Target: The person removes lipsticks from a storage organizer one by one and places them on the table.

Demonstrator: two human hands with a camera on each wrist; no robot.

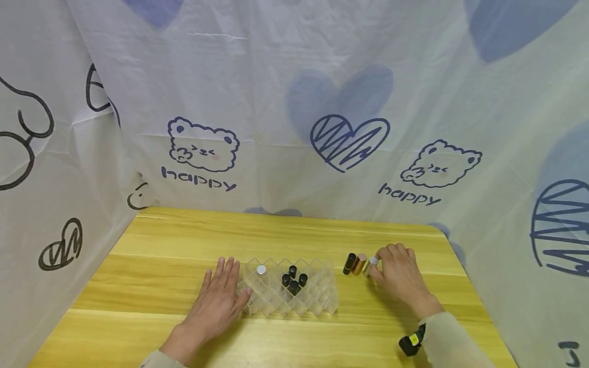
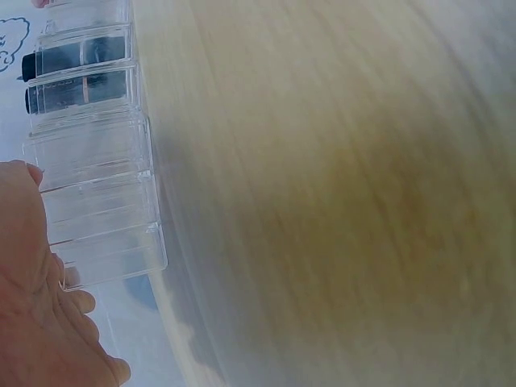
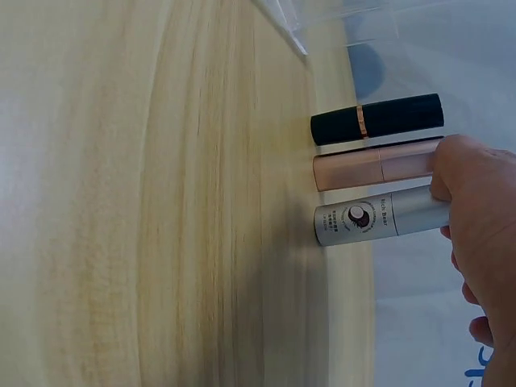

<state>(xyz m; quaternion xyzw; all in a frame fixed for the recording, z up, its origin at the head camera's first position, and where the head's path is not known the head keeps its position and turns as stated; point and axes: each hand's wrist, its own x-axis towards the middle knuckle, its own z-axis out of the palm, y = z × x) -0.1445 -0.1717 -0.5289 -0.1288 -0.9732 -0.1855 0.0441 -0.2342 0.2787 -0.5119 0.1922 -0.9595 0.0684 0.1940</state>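
In the head view, my left hand [image 1: 216,299] lies with straight fingers along the left end of a clear plastic lipstick organizer [image 1: 271,306], its thumb touching the near corner. A white-capped tube [image 1: 261,269] and several black-capped lipsticks [image 1: 293,288] stand in the diamond-shaped slots. To the right, my right hand [image 1: 401,273] pinches the cap of a white lip balm tube [image 3: 355,220] with a round printed logo. That tube stands upright beside a rose-gold lipstick [image 3: 371,165]. A black lipstick [image 3: 375,121] with a gold band completes the row.
The yellow wood-grain table [image 1: 175,245] carries everything. White cloth [image 1: 276,168] printed with bears and hearts hangs behind it and at the sides. A black wrist strap [image 1: 411,343] circles the right wrist.
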